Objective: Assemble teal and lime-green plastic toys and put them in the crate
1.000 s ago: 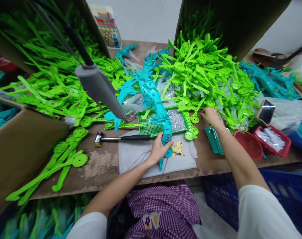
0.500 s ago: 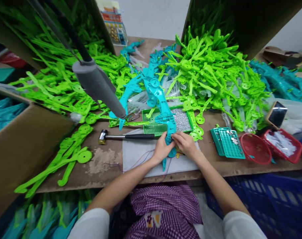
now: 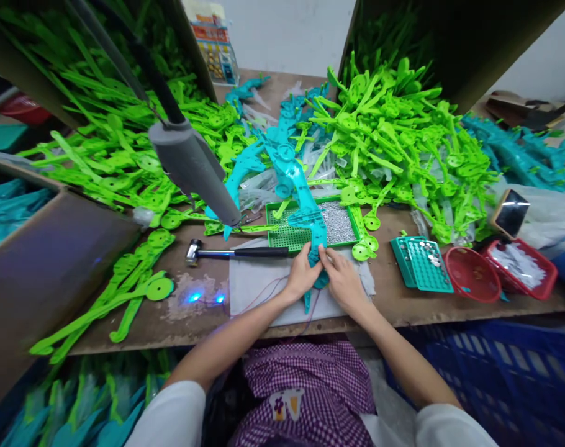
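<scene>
My left hand (image 3: 304,273) is closed around the near end of a long teal plastic part (image 3: 316,239), its thumb lying along it. From the other side my right hand (image 3: 342,276) grips the same part, fingertips pressed onto it. What lies under those fingertips is hidden. Thin red and blue wires (image 3: 259,295) run out from beneath the part over a white cloth (image 3: 249,273). Two small blue lights (image 3: 208,298) glow on the bare table to the left. Just beyond the part's near end is a green tray (image 3: 341,220) filled partly with small silvery pieces.
A black-handled hammer (image 3: 236,252) lies left of the hands. Above it hangs a grey power screwdriver (image 3: 196,167). Lime-green plastic parts (image 3: 394,130) are heaped at the back. To the right stand teal trays (image 3: 424,264), a red bowl (image 3: 473,273) and a red basket (image 3: 546,282).
The two blue lights on the table have come on. My right hand has turned flatter against the teal part, its fingers now pointing forward along it.
</scene>
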A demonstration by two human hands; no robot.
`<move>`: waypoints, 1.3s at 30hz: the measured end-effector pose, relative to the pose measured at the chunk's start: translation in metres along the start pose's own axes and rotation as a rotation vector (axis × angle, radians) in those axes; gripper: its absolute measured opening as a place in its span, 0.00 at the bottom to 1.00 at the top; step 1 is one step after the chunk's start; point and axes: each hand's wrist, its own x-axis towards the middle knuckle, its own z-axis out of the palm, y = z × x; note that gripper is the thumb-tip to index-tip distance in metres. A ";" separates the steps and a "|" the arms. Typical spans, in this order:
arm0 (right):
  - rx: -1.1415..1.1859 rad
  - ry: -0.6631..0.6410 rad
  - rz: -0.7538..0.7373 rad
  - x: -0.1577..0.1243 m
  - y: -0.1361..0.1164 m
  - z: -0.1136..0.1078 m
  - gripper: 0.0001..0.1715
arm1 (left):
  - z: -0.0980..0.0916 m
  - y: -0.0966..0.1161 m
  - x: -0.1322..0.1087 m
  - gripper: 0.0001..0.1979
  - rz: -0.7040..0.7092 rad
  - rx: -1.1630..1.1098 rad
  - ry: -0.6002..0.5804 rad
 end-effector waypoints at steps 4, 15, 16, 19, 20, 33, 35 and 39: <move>0.416 0.320 0.354 -0.020 -0.004 -0.020 0.29 | -0.005 0.010 0.000 0.23 -0.010 -0.163 -0.157; 0.993 0.145 0.742 -0.043 -0.012 -0.014 0.18 | -0.012 0.017 0.001 0.26 -0.151 -0.387 -0.163; 0.943 0.170 0.743 -0.042 -0.010 -0.017 0.18 | -0.012 0.014 0.002 0.25 -0.130 -0.331 -0.135; 0.808 0.168 0.698 -0.035 -0.008 -0.020 0.18 | -0.014 0.005 0.004 0.23 -0.041 -0.078 -0.028; 0.793 0.174 0.691 -0.032 -0.009 -0.018 0.17 | -0.014 0.003 0.004 0.23 -0.018 -0.004 -0.007; 0.581 0.146 0.566 0.004 -0.012 -0.015 0.22 | -0.015 0.013 -0.019 0.40 0.101 0.439 -0.062; 0.501 0.130 0.492 0.007 -0.011 -0.014 0.22 | -0.018 0.018 -0.019 0.36 0.152 0.473 0.063; 0.282 0.081 0.216 0.009 -0.011 -0.012 0.19 | -0.024 0.025 -0.013 0.20 0.220 0.304 0.043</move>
